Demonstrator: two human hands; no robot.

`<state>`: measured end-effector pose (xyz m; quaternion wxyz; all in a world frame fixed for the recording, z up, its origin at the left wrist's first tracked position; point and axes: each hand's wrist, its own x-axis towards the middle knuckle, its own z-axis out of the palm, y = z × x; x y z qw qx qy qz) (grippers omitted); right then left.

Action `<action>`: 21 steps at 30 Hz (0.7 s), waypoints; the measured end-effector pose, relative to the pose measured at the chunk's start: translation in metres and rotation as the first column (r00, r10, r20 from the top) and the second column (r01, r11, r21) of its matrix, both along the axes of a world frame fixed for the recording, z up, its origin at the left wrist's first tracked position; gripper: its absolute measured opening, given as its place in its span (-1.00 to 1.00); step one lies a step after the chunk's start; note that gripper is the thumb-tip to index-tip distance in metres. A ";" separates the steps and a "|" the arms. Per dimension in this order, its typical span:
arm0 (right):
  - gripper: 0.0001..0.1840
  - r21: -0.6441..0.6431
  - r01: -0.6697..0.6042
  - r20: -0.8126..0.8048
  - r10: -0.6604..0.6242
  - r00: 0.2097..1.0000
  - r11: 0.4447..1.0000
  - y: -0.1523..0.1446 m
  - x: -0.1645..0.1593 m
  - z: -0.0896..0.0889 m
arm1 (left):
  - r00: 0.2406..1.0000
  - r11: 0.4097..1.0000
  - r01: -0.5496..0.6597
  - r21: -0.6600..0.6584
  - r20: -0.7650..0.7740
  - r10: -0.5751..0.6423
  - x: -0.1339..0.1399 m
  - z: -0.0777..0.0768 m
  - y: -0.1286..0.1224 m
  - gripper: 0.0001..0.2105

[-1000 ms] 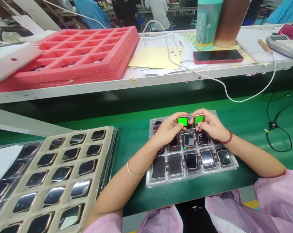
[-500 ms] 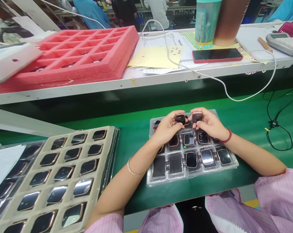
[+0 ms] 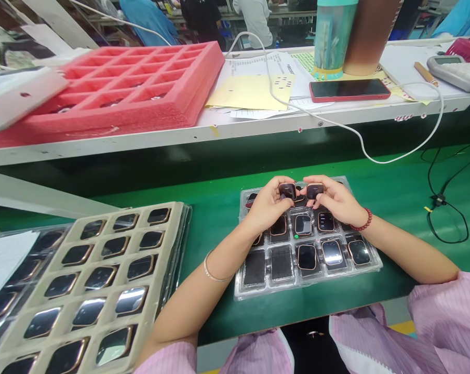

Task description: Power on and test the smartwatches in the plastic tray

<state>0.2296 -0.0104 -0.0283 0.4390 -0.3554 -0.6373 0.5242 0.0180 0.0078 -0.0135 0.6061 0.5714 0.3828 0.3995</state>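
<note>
My left hand (image 3: 271, 204) is closed on a smartwatch body (image 3: 287, 191) with a dark screen and a gold-coloured rim. Close beside it, my right hand (image 3: 333, 198) grips a second smartwatch body (image 3: 314, 190), its dark screen also facing up toward me. Both are held over the far part of a clear plastic tray (image 3: 235, 297). Several more strapless watches lie in the tray's pockets, among them one with a lit screen (image 3: 326, 221) and one with a green dot at its corner (image 3: 303, 225). Two near-left pockets (image 3: 255, 268) hold no watch. My hands cover part of the far rows.
At left, a beige foam tray (image 3: 172, 218) holds rows of similar watches, beside another tray partly under white paper (image 3: 9, 259). The shelf above carries a red foam tray (image 3: 172, 111), papers, a phone (image 3: 349, 90), two bottles and a calculator. A white cable (image 3: 359, 135) droops over its edge.
The watch in my right hand has tilted, so its screen looks darker and sits slightly lower. The watch in my left hand has shifted slightly left. Both stay held.
</note>
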 end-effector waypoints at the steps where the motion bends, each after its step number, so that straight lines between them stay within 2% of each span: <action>1: -0.54 0.000 0.000 0.001 0.000 1.000 1.000 0.000 0.000 -0.001 | 1.000 1.000 -0.001 0.005 0.001 0.001 0.000 -0.001 0.000 -0.61; 8: -0.37 -0.018 -0.018 -0.001 0.018 1.000 1.000 0.001 0.000 -0.003 | 1.000 1.000 -0.005 -0.015 0.019 0.006 -0.001 -0.004 0.001 -0.49; 13: -0.21 -0.131 -0.006 -0.176 -0.017 0.984 0.991 0.004 0.002 -0.001 | 0.988 0.989 0.062 -0.136 0.151 -0.041 -0.003 0.001 0.002 -0.36; 17: -0.32 -0.328 -0.013 -0.320 -0.098 0.942 0.945 0.009 0.007 0.005 | 0.970 0.963 0.118 -0.241 0.235 -0.060 -0.007 0.005 0.006 -0.34; 21: -0.60 -0.453 -0.147 -0.422 -0.067 0.904 0.879 0.013 0.011 0.010 | 0.946 0.939 0.103 -0.328 0.325 0.010 -0.013 0.007 0.013 -0.51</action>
